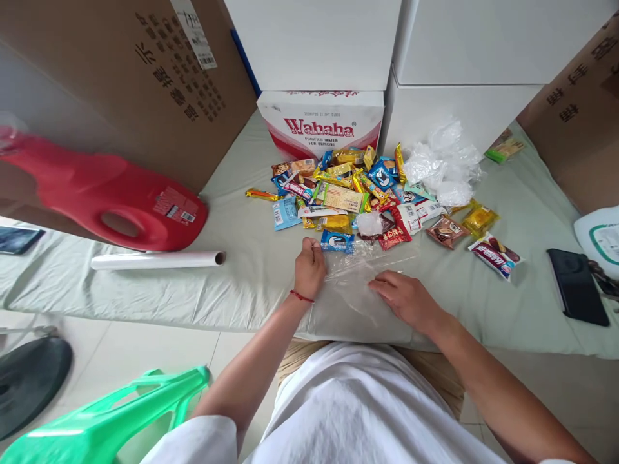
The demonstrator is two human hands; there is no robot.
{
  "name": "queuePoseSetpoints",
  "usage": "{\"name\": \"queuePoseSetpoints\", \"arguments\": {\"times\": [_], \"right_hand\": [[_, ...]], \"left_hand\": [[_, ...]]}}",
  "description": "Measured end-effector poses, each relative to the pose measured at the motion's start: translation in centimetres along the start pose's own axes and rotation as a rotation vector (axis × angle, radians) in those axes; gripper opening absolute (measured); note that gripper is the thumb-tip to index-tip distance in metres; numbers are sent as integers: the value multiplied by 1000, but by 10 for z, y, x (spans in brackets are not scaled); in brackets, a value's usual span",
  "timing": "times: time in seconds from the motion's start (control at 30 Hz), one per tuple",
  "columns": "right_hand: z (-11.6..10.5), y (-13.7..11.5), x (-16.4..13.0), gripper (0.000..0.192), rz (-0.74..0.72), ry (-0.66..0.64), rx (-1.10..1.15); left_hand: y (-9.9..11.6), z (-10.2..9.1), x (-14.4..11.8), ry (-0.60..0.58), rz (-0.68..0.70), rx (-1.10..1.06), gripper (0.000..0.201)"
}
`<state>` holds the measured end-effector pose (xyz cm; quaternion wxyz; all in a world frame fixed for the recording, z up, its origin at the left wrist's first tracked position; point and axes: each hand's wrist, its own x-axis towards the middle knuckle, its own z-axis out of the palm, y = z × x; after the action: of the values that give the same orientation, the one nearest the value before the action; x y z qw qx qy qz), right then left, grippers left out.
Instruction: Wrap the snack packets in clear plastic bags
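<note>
Landmark: the Wahaha carton [320, 124], standing at the far edge of the pale green sheet [251, 270]; all places below are told from it.
Snack pile: a heap of small wrapped snacks [348, 193] lies just in front of the carton, spreading toward the person and off to the carton's right.
Clear bag: a sheet of clear plastic bag [360, 274] lies flat on the sheet, nearer the person than the pile; its edges are hard to trace against the cloth.
Left hand: the left hand [309, 267], a red string at its wrist, sits at the bag's left edge with fingers curled, seemingly pinching the plastic; its fingertips are hidden from this angle, just short of a blue snack packet [337, 241].
Right hand: the right hand [406, 298] lies with its fingers spread flat on the bag's near right part, pressing it down.
Crumpled plastic: a bunch of clear bags [442, 161] sits right of the carton, past the pile.
Red jug: a red handled jug [106, 193] lies on its side well left of the carton, its top cut off by the frame.
Roll: a white roll [157, 260] lies in front of the jug.
Phone: a dark phone [577, 286] rests far right of the carton.
Boxes: a brown cardboard box [120, 71] rises left of the carton, white boxes [435, 64] behind and right, all cut off above.
</note>
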<state>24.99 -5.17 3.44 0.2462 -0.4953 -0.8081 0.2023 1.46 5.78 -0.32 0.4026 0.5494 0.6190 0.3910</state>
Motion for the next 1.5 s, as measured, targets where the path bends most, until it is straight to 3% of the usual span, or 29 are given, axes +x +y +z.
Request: {"name": "queuePoseSetpoints", "arguments": {"times": [0.13,0.27,0.5,0.57,0.63,0.7,0.8,0.9,0.97,1.03,1.13,1.27,1.37,1.5], "right_hand": [[-31,11,-17,29,-28,135,11],[-62,18,-44,30,-40,171,-17],[-61,55,-75,31,124,188,-140],[-65,48,-73,28,220,344,-133],[-72,31,-63,22,298,586,-94],[-75,11,-46,21,314,665,-19],[-67,-6,-10,34,323,377,73],[-51,2,25,34,360,16,57],[-43,7,39,35,336,-140,69],[-41,3,41,26,229,-168,102],[-42,-23,28,16,-42,-74,57],[-25,-60,2,15,-325,-127,-199],[8,-69,-6,14,-379,-241,-345],[47,-69,8,20,-281,-363,-393]], "left_hand": [[-6,-6,6,37,31,47,19],[-5,-8,8,26,49,101,17],[2,-5,8,42,95,234,15],[4,-3,6,67,118,273,13],[4,-2,4,80,127,289,13],[3,-1,3,89,127,285,13],[3,1,2,104,117,270,14],[3,1,1,104,112,258,14],[4,2,1,100,125,246,14],[5,2,2,99,137,231,15],[6,2,7,93,124,186,15],[10,5,20,-44,-69,-59,17],[14,9,30,-163,-234,-215,17],[25,4,36,-192,-312,-255,9]]}}
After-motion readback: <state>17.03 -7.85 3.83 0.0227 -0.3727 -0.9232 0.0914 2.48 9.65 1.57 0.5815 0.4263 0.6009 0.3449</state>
